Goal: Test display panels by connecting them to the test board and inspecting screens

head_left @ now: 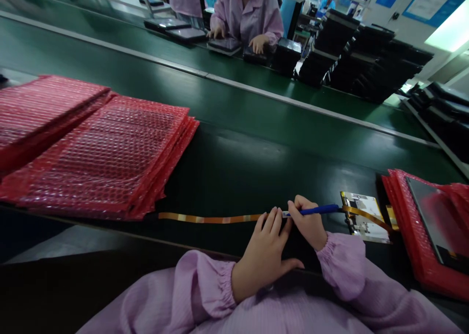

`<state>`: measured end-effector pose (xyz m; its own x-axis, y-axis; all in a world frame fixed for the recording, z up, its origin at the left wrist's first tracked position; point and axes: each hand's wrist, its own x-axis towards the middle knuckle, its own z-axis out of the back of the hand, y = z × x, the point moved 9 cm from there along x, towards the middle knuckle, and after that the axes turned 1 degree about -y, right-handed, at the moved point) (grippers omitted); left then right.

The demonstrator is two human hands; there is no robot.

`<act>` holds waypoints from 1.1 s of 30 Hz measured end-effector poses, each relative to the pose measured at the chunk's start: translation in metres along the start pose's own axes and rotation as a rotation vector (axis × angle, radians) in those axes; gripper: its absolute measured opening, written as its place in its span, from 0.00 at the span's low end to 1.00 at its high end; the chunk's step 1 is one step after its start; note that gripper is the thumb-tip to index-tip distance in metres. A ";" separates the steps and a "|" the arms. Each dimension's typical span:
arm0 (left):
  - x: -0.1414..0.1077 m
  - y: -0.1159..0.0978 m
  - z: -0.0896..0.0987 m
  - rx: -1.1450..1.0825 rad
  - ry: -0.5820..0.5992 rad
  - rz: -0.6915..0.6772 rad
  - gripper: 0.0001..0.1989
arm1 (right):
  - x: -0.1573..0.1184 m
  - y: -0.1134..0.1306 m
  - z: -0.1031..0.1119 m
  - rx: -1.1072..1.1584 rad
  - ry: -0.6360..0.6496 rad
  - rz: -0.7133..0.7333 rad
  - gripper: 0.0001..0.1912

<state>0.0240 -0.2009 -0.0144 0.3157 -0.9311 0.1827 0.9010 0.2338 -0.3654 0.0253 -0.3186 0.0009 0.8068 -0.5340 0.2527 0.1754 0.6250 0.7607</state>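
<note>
My left hand [262, 256] lies with fingers stretched out and thumb spread, its fingertips pressing on a long orange ribbon strip [210, 220] on the dark table. My right hand [309, 226] is closed around a blue pen-like tool [320, 210]. The tool's pale tip end is beside my left fingertips, at the strip's right end, and its blue end points right. Just past that end lies a small circuit board [366, 214] with an orange flex cable [366, 213] across it, running to the right. Exactly what the tip touches is too small to tell.
Red bubble-wrap bags [106, 153] are piled at the left. On the right, a flat dark screen panel [439, 221] rests on red bubble wrap [406, 217]. Across the green bench, a person in a pink smock [244, 11] handles dark flat devices [224, 45] near tall black stacks [330, 46].
</note>
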 end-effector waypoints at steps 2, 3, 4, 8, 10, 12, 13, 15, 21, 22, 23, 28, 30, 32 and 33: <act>0.000 0.000 0.000 0.002 0.001 -0.001 0.48 | 0.000 -0.001 0.001 -0.003 -0.009 0.000 0.20; 0.000 0.000 0.000 0.002 0.001 -0.003 0.48 | 0.000 -0.001 0.001 -0.003 -0.013 -0.002 0.20; 0.000 0.000 0.000 0.003 0.001 -0.004 0.48 | 0.000 -0.003 0.002 -0.003 -0.019 -0.006 0.20; 0.000 0.000 0.001 0.009 -0.014 -0.009 0.48 | -0.001 -0.010 0.007 0.000 -0.065 -0.043 0.20; -0.001 0.000 0.000 0.011 -0.022 -0.009 0.48 | -0.001 -0.012 0.008 0.003 -0.071 -0.055 0.20; 0.000 0.000 0.000 0.009 -0.025 -0.011 0.48 | -0.001 -0.012 0.007 0.006 -0.055 -0.054 0.20; 0.000 0.000 0.000 0.009 -0.027 -0.010 0.48 | -0.001 -0.011 0.006 0.008 -0.045 -0.052 0.20; -0.001 0.000 0.000 0.007 -0.026 -0.010 0.48 | -0.001 -0.010 0.004 0.008 -0.033 -0.048 0.20; -0.001 0.000 0.000 0.003 -0.022 -0.009 0.48 | 0.000 -0.007 0.003 0.003 -0.020 -0.037 0.20; -0.001 0.000 0.000 0.003 -0.021 -0.008 0.48 | 0.000 -0.007 0.003 0.003 -0.020 -0.037 0.20; -0.001 0.000 0.000 0.005 -0.021 -0.004 0.48 | 0.000 -0.007 0.003 0.004 -0.020 -0.037 0.20; 0.000 0.000 -0.001 0.010 -0.016 -0.004 0.47 | 0.000 -0.007 0.003 -0.003 -0.017 -0.036 0.20; -0.001 0.000 0.000 0.018 -0.021 -0.007 0.47 | 0.000 -0.007 0.003 -0.003 -0.015 -0.036 0.20; -0.001 0.000 0.000 0.026 -0.027 -0.010 0.47 | 0.000 -0.007 0.003 -0.002 -0.017 -0.037 0.20; -0.001 0.000 0.000 0.029 -0.030 -0.010 0.47 | 0.000 -0.007 0.003 -0.002 -0.020 -0.038 0.19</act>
<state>0.0241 -0.2001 -0.0146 0.3153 -0.9246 0.2135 0.9121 0.2332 -0.3373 0.0220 -0.3248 -0.0027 0.7884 -0.5683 0.2355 0.2070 0.6055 0.7685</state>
